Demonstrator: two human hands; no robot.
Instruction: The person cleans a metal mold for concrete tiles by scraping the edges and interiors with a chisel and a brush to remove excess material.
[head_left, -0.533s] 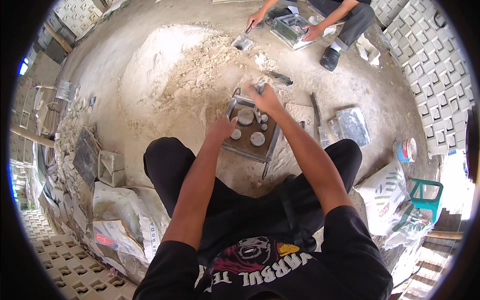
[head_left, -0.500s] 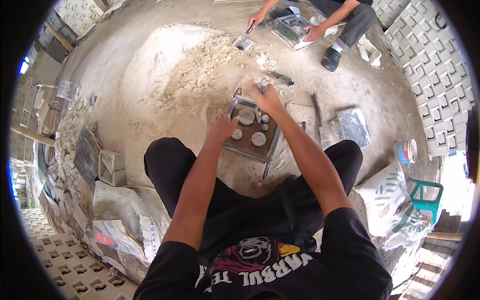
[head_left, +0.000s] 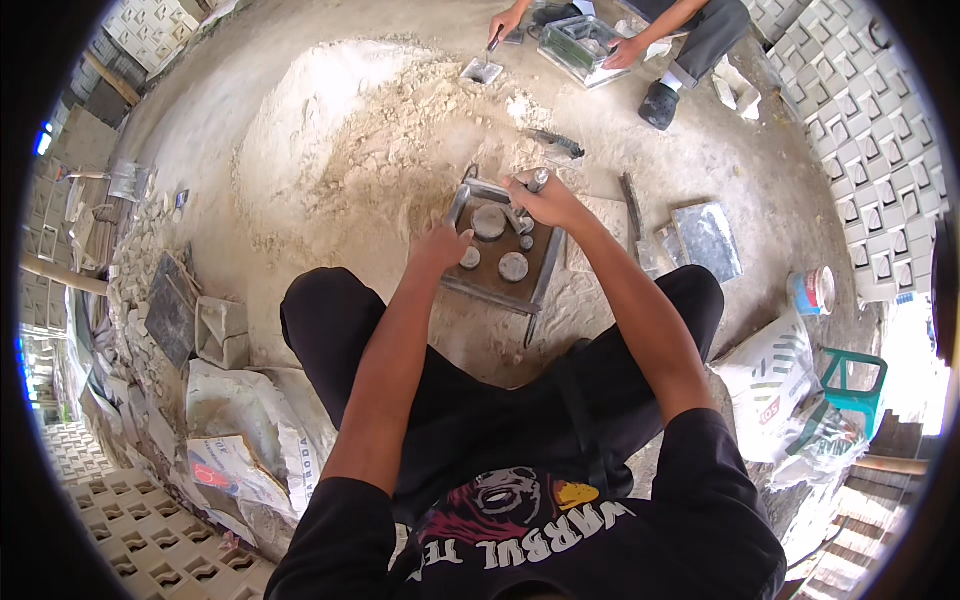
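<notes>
A rectangular metal-edged moulding frame lies on the ground before my knees, filled with brown packed sand. Set in the sand are round grey discs, a large one, a smaller one and another beside my thumb, plus small round pieces. My left hand is closed on the frame's left side, thumb on the inside. Over the frame's far right part, my right hand grips a short hand tool by its upright handle. The tool's metal lower end reaches down among the discs; its exact kind is unclear.
A pale sand heap spreads beyond the frame. Far right, another person holds a trowel and touches a metal-framed box. Dark flat plates, a paint bucket, a white sack and a green stool stand right.
My right hand has shifted slightly right and nearer, tilting the tool's handle to the right. My left hand stays at the frame's side. The other person's trowel remains by the heap.
</notes>
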